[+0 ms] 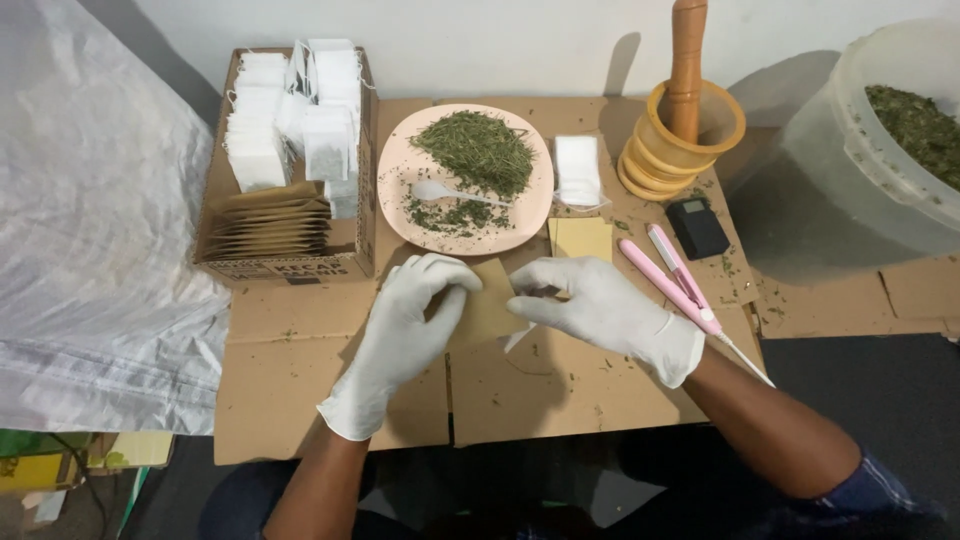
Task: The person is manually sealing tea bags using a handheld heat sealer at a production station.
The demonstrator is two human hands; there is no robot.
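Both my hands wear white gloves and meet over a small brown paper envelope in the middle of the flattened cardboard sheet. My left hand pinches the envelope's left edge. On its right edge my right hand holds it by the fingertips. Just behind the envelope is a pink plate with a heap of dried green herb and a white plastic spoon.
A cardboard box at the back left holds white tea bags and brown envelopes. Right of the plate lie white bags, a brown envelope, a pink sealer tool, a small black scale, a wooden mortar and pestle. A tub of herb stands far right.
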